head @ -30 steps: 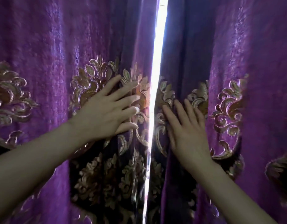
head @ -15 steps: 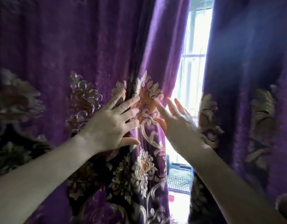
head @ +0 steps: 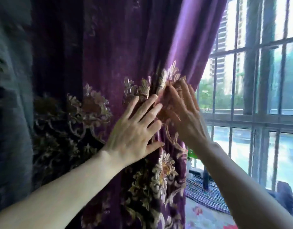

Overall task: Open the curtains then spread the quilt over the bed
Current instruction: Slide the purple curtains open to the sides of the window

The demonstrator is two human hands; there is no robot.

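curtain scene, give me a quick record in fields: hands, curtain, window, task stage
left hand: flat on the curtain's front, fingers straight
right hand: fingers straight against the curtain's edge
curtain: purple with gold embroidery, bunched toward the left
window: uncovered on the right, barred, buildings and trees outside
task stage: this curtain partly pushed aside; quilt and bed not in view

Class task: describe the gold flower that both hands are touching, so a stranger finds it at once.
Start at the barred window, then move left to the purple curtain. On its lit edge sits the gold flower, the only one under the left hand and right hand.
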